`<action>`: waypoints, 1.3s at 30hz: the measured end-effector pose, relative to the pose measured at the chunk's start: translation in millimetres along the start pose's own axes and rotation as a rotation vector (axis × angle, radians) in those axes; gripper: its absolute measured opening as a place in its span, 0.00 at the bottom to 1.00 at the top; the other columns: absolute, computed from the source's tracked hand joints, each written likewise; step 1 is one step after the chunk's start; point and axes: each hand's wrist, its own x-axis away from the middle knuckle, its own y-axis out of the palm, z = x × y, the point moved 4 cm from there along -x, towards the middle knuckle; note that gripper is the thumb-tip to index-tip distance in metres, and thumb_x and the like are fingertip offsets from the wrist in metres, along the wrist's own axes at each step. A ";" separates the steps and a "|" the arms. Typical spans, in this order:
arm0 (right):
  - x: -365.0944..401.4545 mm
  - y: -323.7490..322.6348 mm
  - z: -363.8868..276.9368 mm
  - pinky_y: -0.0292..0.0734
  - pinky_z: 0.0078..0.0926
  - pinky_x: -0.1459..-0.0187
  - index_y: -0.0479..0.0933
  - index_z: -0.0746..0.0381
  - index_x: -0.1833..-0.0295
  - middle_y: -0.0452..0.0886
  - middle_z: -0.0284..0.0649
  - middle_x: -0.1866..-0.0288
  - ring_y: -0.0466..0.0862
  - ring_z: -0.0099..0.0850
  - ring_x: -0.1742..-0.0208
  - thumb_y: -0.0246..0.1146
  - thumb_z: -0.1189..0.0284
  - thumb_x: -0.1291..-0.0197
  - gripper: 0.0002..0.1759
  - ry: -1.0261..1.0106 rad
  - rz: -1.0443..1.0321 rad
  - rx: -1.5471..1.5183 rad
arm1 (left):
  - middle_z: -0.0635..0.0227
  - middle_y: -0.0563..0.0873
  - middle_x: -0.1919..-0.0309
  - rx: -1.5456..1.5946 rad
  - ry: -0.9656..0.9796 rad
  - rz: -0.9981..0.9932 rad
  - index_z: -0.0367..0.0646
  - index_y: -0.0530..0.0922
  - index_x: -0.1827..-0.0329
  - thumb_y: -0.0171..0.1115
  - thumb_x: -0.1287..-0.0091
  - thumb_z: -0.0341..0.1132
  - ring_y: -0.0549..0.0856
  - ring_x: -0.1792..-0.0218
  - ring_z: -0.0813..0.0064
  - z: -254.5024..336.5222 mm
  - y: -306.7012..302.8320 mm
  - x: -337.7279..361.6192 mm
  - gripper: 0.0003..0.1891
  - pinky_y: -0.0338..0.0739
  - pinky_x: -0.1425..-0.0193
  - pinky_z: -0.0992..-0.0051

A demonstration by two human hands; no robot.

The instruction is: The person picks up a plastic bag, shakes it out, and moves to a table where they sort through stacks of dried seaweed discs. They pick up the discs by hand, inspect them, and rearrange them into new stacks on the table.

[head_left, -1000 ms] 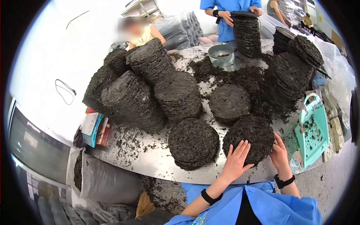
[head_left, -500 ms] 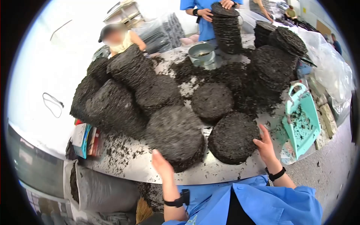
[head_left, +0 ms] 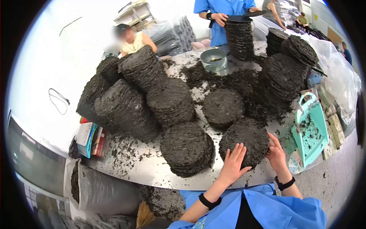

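Note:
A round dark stack of thin, rough sheets stands near the front edge of the metal table. My left hand lies on its top with the fingers spread. At its right side is my right hand, with the fingers apart and touching or close to the rim. Just to the left stands another round stack, which neither hand touches. Behind these two is a smaller round stack.
Tall leaning stacks fill the left side. More stacks and a turquoise dustpan are at right. A grey-green bowl sits behind. Across the table, a co-worker holds a sheet over a tall stack.
My left hand has moved right, from beside the left stack onto the right one. The left stack's blurred top now looks still. The co-worker across has lifted a sheet to the right.

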 end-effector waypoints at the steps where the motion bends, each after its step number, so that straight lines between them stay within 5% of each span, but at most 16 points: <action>1: -0.3 -1.4 1.6 0.75 0.29 0.46 0.59 0.51 0.25 0.71 0.39 0.36 0.75 0.29 0.41 0.55 0.74 0.39 0.35 0.011 -0.016 -0.004 | 0.52 0.58 0.25 0.011 0.015 -0.014 0.42 0.58 0.24 0.63 0.37 0.54 0.55 0.23 0.55 -0.3 -2.8 1.0 0.42 0.50 0.24 0.47; 11: -6.2 -4.5 17.2 0.77 0.40 0.43 0.51 0.53 0.22 0.70 0.40 0.32 0.75 0.35 0.36 0.58 0.66 0.33 0.36 0.002 -0.007 0.061 | 0.52 0.63 0.27 0.064 0.010 0.081 0.44 0.63 0.27 0.59 0.32 0.45 0.58 0.25 0.48 10.9 -3.0 -5.1 0.32 0.51 0.28 0.39; 16: -4.4 -1.5 30.6 0.79 0.41 0.47 0.63 0.59 0.33 0.74 0.38 0.38 0.79 0.35 0.42 0.55 0.63 0.29 0.23 0.107 0.052 -0.102 | 0.55 0.70 0.31 0.123 0.064 0.200 0.41 0.68 0.31 0.61 0.33 0.41 0.68 0.29 0.57 -7.5 -24.1 -10.0 0.28 0.63 0.28 0.57; 20: -0.3 6.4 27.4 0.74 0.45 0.40 0.60 0.56 0.29 0.71 0.37 0.35 0.75 0.35 0.37 0.63 0.65 0.34 0.31 0.110 -0.044 -0.130 | 0.54 0.61 0.26 0.018 0.044 0.044 0.37 0.62 0.27 0.67 0.39 0.50 0.61 0.26 0.52 8.3 -14.0 -10.0 0.42 0.57 0.28 0.45; 25: -0.7 18.3 26.9 0.70 0.48 0.36 0.58 0.52 0.27 0.68 0.36 0.32 0.70 0.35 0.32 0.64 0.69 0.36 0.34 0.094 -0.118 -0.272 | 0.53 0.64 0.27 0.221 0.031 0.072 0.40 0.62 0.26 0.60 0.33 0.42 0.61 0.26 0.52 7.9 -25.9 -12.0 0.33 0.56 0.26 0.51; 27: -2.4 15.1 25.9 0.71 0.47 0.37 0.60 0.56 0.30 0.70 0.38 0.34 0.72 0.36 0.34 0.59 0.75 0.35 0.29 0.102 -0.026 -0.280 | 0.46 0.70 0.33 0.403 -0.125 0.265 0.34 0.67 0.31 0.55 0.30 0.39 0.69 0.31 0.45 6.6 -57.5 -10.5 0.27 0.61 0.28 0.55; 29: -9.1 3.6 30.4 0.72 0.45 0.37 0.63 0.60 0.33 0.73 0.40 0.37 0.75 0.38 0.37 0.53 0.80 0.36 0.25 0.172 0.122 -0.352 | 0.41 0.76 0.41 0.133 -0.379 0.586 0.28 0.70 0.38 0.49 0.27 0.39 0.76 0.40 0.45 -48.3 -79.2 23.4 0.23 0.66 0.33 0.59; 30: -9.0 2.5 28.8 0.72 0.44 0.38 0.65 0.63 0.36 0.75 0.42 0.39 0.76 0.39 0.39 0.50 0.82 0.38 0.23 0.149 0.156 -0.347 | 0.43 0.79 0.46 0.112 -0.479 0.895 0.26 0.72 0.43 0.46 0.25 0.43 0.78 0.45 0.53 -56.8 -109.2 28.9 0.24 0.69 0.38 0.59; 33: -6.6 -8.8 28.5 0.72 0.44 0.38 0.67 0.62 0.38 0.76 0.42 0.40 0.77 0.38 0.40 0.53 0.80 0.40 0.23 0.192 0.166 -0.386 | 0.52 0.73 0.36 0.872 -0.674 1.117 0.27 0.66 0.34 0.45 0.23 0.51 0.74 0.38 0.59 -104.4 -153.4 70.9 0.31 0.64 0.30 0.64; 35: -6.1 -10.7 27.0 0.72 0.44 0.38 0.69 0.62 0.39 0.77 0.41 0.41 0.77 0.38 0.41 0.54 0.79 0.41 0.22 0.215 0.152 -0.416 | 0.51 0.67 0.32 0.474 -0.671 1.064 0.29 0.60 0.30 0.47 0.24 0.47 0.69 0.33 0.59 -110.4 -169.5 87.1 0.30 0.59 0.26 0.62; 38: -10.0 -15.8 36.6 0.71 0.44 0.39 0.72 0.61 0.42 0.79 0.40 0.44 0.78 0.38 0.42 0.56 0.77 0.43 0.21 0.229 0.148 -0.442 | 0.51 0.66 0.30 -0.222 -0.418 0.984 0.35 0.60 0.28 0.52 0.29 0.37 0.66 0.30 0.56 -63.0 -163.5 79.8 0.29 0.57 0.26 0.60; 39: -11.7 -18.3 40.6 0.71 0.44 0.39 0.73 0.61 0.44 0.80 0.39 0.46 0.78 0.37 0.42 0.57 0.76 0.44 0.20 0.225 0.165 -0.431 | 0.51 0.67 0.31 -0.075 -0.317 0.837 0.35 0.64 0.30 0.55 0.35 0.34 0.68 0.31 0.55 -47.6 -143.0 65.9 0.29 0.57 0.25 0.60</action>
